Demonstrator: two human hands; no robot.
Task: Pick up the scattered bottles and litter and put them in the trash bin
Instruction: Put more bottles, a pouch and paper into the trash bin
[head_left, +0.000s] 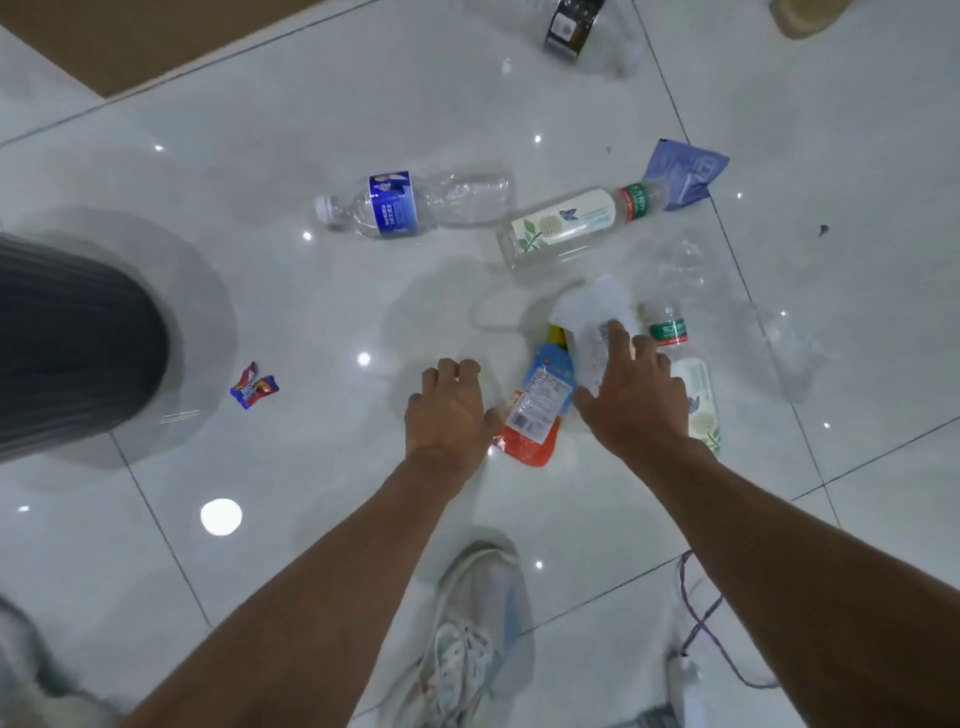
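Right hand (631, 400) is spread, nearer than the left, with fingers over the white wrapper (592, 317). The wrapper overlaps the orange pouch (535, 410) at its far end; contact is unconfirmed. Left hand (449, 410) is loosely curled and empty, left of the pouch.

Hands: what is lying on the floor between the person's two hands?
In the head view, an orange-and-blue pouch lies flat on the floor between the left hand and the right hand.
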